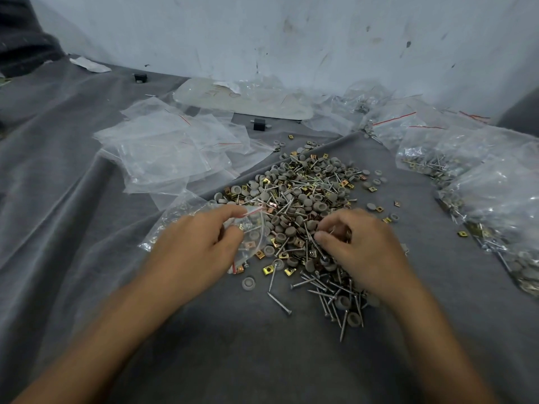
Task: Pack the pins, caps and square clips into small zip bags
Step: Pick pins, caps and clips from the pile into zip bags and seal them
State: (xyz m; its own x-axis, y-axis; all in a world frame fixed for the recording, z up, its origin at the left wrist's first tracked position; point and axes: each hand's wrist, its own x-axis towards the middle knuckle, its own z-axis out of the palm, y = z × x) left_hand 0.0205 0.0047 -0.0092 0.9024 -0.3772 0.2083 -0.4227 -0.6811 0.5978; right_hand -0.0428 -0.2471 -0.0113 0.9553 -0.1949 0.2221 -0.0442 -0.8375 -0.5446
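two bare hands over a creased grey cloth (262, 363). left hand (192, 246) pinches the mouth of one small clear zip bag with a red seal line (254, 228), a few parts inside. the bag lies at the heap's near left edge. right hand (360, 246) is curled, its fingertips pinching silver metal pins (323, 290) at the heap's near side. the heap holds pins, round grey plastic caps (291, 230) and brass square clips (267, 269), too many to count. empty clear bags (169, 147) overlap at left rear, count unclear. filled bags (481, 170) crowd the right edge. two small black blocks (259, 124) sit toward the back. bare cloth lies open near and left. a pale flat board (242, 104) lies by the scuffed white wall (291, 30), its faint scrawl unreadable.
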